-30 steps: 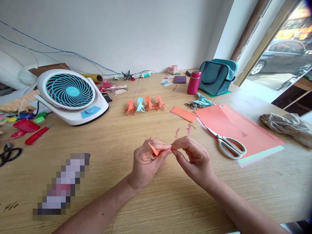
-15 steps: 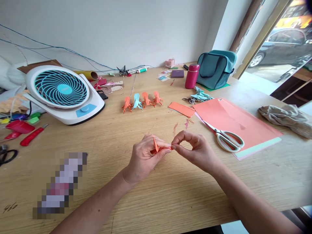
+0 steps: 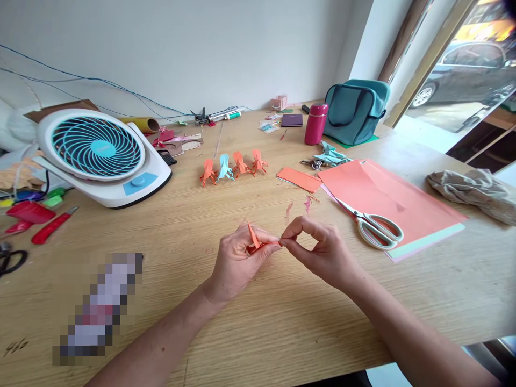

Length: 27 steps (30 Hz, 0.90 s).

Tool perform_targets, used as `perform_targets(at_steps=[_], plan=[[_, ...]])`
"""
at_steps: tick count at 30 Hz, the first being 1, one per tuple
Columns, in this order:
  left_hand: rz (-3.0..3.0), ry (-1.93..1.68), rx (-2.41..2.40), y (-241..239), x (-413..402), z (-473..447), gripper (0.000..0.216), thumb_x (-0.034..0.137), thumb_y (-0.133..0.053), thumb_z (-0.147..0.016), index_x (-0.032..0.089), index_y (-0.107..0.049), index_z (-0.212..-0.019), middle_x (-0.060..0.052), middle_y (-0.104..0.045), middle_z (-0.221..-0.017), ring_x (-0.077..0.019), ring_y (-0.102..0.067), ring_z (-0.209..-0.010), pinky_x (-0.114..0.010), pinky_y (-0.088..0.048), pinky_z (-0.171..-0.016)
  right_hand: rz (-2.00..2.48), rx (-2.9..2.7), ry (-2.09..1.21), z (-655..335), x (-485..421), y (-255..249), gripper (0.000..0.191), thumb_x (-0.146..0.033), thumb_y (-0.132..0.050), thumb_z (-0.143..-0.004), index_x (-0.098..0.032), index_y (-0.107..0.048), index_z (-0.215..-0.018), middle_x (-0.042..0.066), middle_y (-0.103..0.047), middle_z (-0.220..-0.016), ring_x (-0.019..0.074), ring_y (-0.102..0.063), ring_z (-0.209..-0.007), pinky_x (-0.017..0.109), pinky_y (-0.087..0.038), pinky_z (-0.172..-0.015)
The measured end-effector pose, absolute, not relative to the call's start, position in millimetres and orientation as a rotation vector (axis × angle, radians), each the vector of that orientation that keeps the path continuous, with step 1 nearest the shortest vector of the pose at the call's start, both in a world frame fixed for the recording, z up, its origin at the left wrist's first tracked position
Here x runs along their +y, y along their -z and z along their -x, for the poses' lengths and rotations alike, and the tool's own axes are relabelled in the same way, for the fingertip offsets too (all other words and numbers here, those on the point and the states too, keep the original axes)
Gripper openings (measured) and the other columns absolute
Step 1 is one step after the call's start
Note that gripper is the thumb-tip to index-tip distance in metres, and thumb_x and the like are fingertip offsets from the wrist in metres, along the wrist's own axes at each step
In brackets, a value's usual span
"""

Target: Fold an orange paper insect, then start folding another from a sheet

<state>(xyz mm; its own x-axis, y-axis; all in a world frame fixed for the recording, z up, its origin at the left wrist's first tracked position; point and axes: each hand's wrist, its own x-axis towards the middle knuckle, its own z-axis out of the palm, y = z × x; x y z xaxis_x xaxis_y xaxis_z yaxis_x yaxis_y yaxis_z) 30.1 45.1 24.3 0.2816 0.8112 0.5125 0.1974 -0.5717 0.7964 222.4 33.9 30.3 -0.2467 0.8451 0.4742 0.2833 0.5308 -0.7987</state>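
Between my hands is a small folded piece of orange paper (image 3: 253,236), with one pointed flap standing up. My left hand (image 3: 237,258) is closed round its body, thumb pressed along the near side. The thumb and index finger of my right hand (image 3: 318,244) pinch its thin right end, touching the left fingertips. Most of the fold is hidden by the fingers. Beyond the hands stand several folded paper figures in a row, orange ones (image 3: 241,164) and a light blue one (image 3: 224,167).
To the right, white-handled scissors (image 3: 381,231) lie on orange sheets (image 3: 387,188), near cut orange strips (image 3: 298,179). A pink flask (image 3: 316,124) and a teal bag (image 3: 355,113) stand behind. A fan (image 3: 100,156), a red cutter (image 3: 52,226) and a pixelated object (image 3: 100,306) are at left.
The upright orange flap leans further left now. Both hands keep their hold on the paper, and the whole view has shifted slightly.
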Motion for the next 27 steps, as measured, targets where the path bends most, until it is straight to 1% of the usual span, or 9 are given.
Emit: perform_targets(at_steps=[3, 8, 13, 20, 27], plan=[[-1.904, -1.322, 0.899, -22.5, 44.8, -32.0, 0.003, 0.015, -0.075, -0.083, 0.019, -0.075, -0.083, -0.003, -0.074, -0.076, -0.0134, -0.066, -0.069, -0.024, -0.052, -0.064, 0.921, -1.779, -0.645, -220.0, 33.8, -27.9, 0.012, -0.011, -0.063, -0.089, -0.019, -0.063, -0.08, -0.002, -0.064, -0.072, 0.0106, -0.06, -0.066, 0.024, -0.046, -0.063], [-1.914, -1.374, 0.823, -23.2, 45.8, -33.3, 0.005, 0.013, -0.075, -0.084, 0.018, -0.075, -0.083, -0.003, -0.072, -0.076, -0.0129, -0.065, -0.071, -0.024, -0.051, -0.066, 0.927, -1.731, -0.645, -215.3, 33.2, -25.9, 0.012, -0.009, -0.062, -0.088, -0.02, -0.062, -0.081, -0.002, -0.065, -0.074, 0.0108, -0.06, -0.068, 0.024, -0.048, -0.066], [-1.91, -1.336, 0.809, -27.2, 47.5, -32.8, 0.006, 0.014, -0.073, -0.085, 0.018, -0.073, -0.081, -0.003, -0.071, -0.075, -0.013, -0.064, -0.07, -0.026, -0.05, -0.067, 0.947, -1.695, -0.729, -214.1, 33.4, -25.9, 0.009, -0.011, -0.062, -0.088, -0.02, -0.063, -0.085, -0.001, -0.066, -0.076, 0.0113, -0.061, -0.071, 0.025, -0.049, -0.069], [-1.782, -1.279, 0.835, -29.5, 49.9, -32.3, 0.007, 0.021, -0.075, -0.085, 0.02, -0.073, -0.079, -0.002, -0.068, -0.076, -0.0152, -0.063, -0.075, -0.027, -0.05, -0.067, 0.951, -1.611, -0.975, -216.4, 35.1, -27.3, 0.003, -0.017, -0.062, -0.09, -0.02, -0.064, -0.089, 0.0, -0.067, -0.081, 0.0119, -0.062, -0.076, 0.026, -0.05, -0.072], [-1.842, -1.267, 0.798, -28.8, 49.8, -30.2, 0.006, 0.015, -0.074, -0.085, 0.021, -0.073, -0.084, -0.001, -0.065, -0.08, -0.0129, -0.062, -0.077, -0.026, -0.048, -0.069, 0.951, -1.611, -1.007, -217.0, 32.2, -27.0, 0.004, -0.017, -0.062, -0.09, -0.019, -0.063, -0.088, -0.001, -0.065, -0.08, 0.0112, -0.06, -0.074, 0.025, -0.048, -0.069]])
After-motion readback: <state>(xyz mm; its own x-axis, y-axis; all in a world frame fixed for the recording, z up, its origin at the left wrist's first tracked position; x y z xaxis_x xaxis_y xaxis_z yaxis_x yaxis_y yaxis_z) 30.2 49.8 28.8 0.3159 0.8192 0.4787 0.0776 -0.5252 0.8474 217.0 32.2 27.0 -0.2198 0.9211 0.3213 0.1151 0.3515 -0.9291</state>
